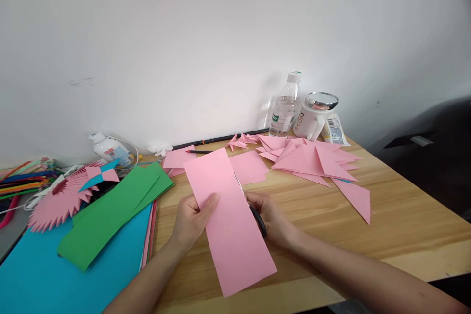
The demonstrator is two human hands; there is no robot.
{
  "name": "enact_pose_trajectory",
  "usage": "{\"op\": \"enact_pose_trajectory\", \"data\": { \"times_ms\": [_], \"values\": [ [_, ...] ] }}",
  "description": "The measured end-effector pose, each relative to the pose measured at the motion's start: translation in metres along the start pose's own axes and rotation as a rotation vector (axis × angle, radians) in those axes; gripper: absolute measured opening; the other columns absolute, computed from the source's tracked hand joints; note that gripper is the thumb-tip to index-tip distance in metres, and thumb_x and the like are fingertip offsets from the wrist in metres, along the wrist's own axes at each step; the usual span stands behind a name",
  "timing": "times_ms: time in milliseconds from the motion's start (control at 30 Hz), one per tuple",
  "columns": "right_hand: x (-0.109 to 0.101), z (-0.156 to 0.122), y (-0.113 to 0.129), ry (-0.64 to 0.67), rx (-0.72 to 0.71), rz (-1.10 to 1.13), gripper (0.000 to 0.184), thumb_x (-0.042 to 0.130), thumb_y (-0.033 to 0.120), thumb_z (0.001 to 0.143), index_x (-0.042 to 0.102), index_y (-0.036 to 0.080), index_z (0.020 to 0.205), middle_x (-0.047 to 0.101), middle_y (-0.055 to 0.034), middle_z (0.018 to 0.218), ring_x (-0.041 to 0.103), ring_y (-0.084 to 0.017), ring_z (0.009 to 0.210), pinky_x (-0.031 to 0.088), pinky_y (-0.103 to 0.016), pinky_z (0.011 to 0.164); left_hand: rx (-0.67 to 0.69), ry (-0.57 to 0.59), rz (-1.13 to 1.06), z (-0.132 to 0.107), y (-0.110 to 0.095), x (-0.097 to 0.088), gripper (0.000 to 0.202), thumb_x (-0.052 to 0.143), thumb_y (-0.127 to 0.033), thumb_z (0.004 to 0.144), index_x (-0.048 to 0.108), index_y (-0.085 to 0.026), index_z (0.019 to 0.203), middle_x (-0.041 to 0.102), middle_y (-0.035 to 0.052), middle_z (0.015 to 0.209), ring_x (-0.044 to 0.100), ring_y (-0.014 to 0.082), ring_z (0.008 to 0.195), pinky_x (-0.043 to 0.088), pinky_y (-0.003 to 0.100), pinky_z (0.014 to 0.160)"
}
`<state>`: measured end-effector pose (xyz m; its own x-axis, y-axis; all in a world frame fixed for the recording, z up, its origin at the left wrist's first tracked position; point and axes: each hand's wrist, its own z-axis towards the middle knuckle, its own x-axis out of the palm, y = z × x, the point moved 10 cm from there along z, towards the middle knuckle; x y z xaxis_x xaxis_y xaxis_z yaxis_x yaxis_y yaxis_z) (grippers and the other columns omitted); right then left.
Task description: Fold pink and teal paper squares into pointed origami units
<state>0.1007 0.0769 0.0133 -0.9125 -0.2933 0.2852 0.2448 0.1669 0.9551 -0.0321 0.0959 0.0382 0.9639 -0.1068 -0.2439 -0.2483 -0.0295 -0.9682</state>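
Observation:
A long pink paper strip (pixel 230 221) is held up over the wooden table (pixel 397 216). My left hand (pixel 191 221) pinches its left edge, thumb on top. My right hand (pixel 274 218) is closed on black-handled scissors (pixel 253 208), whose blades run along the strip's right edge.
Folded pink triangles (pixel 316 159) and pink squares (pixel 250 167) lie behind. A water bottle (pixel 285 105), a white mug (pixel 312 115), a glue bottle (pixel 110 149) stand by the wall. Green strips (pixel 110 211), blue paper (pixel 44 270), a pink fringed piece (pixel 55 203) and coloured pens (pixel 22 184) fill the left.

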Motion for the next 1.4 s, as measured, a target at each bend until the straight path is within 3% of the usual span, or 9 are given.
{"op": "enact_pose_trajectory", "data": {
  "times_ms": [233,367,500,767,1167,1400],
  "values": [
    [-0.002,0.001,-0.001,-0.017,0.020,0.025,0.028,0.072,0.028,0.058,0.047,0.016,0.055,0.042,0.0050,0.052,0.032,-0.006,0.051,0.029,-0.019,0.046,-0.008,-0.054,-0.088,0.003,0.003,-0.006,0.047,0.072,-0.057,0.063,0.057,-0.014,0.055,0.054,0.0015,0.053,0.046,0.0114,0.048,0.035,0.021,0.041],
    [0.000,0.001,-0.002,0.007,0.016,0.009,0.030,0.072,0.030,0.060,0.046,0.017,0.057,0.041,0.0056,0.053,0.034,-0.006,0.051,0.029,-0.019,0.047,0.002,-0.098,-0.116,0.005,0.004,-0.012,0.050,0.068,-0.060,0.067,0.056,-0.014,0.054,0.053,0.0010,0.052,0.045,0.0104,0.046,0.034,0.021,0.040],
    [-0.001,0.002,0.003,0.018,-0.046,-0.040,0.033,0.072,0.030,0.062,0.042,0.018,0.058,0.042,0.0061,0.053,0.034,-0.006,0.051,0.028,-0.019,0.046,-0.024,-0.056,-0.068,0.004,0.004,-0.007,0.050,0.066,-0.059,0.070,0.058,-0.013,0.054,0.054,0.0015,0.050,0.047,0.0115,0.046,0.033,0.021,0.039],
    [-0.001,0.002,0.004,0.035,-0.061,-0.065,0.029,0.075,0.032,0.063,0.053,0.017,0.072,0.057,0.0013,0.069,0.048,-0.011,0.061,0.040,-0.022,0.055,-0.023,0.007,-0.021,0.001,0.002,0.001,0.048,0.066,-0.056,0.071,0.057,-0.014,0.051,0.052,0.0010,0.047,0.045,0.0107,0.043,0.031,0.020,0.038],
    [-0.002,0.002,0.003,0.041,-0.079,-0.116,0.026,0.073,0.033,0.066,0.054,0.016,0.071,0.052,0.0022,0.065,0.042,-0.009,0.059,0.037,-0.021,0.054,-0.021,0.021,0.007,0.001,0.004,0.001,0.051,0.063,-0.059,0.072,0.056,-0.013,0.052,0.051,0.0003,0.047,0.044,0.0099,0.043,0.029,0.020,0.038],
    [-0.005,0.003,0.000,0.019,-0.074,-0.112,0.021,0.068,0.023,0.065,0.049,0.016,0.065,0.044,0.0047,0.059,0.035,-0.007,0.055,0.031,-0.020,0.050,-0.011,0.022,0.006,0.001,0.001,0.002,0.050,0.064,-0.058,0.072,0.057,-0.013,0.051,0.051,0.0003,0.048,0.044,0.0097,0.043,0.030,0.020,0.038]
  ]
}}
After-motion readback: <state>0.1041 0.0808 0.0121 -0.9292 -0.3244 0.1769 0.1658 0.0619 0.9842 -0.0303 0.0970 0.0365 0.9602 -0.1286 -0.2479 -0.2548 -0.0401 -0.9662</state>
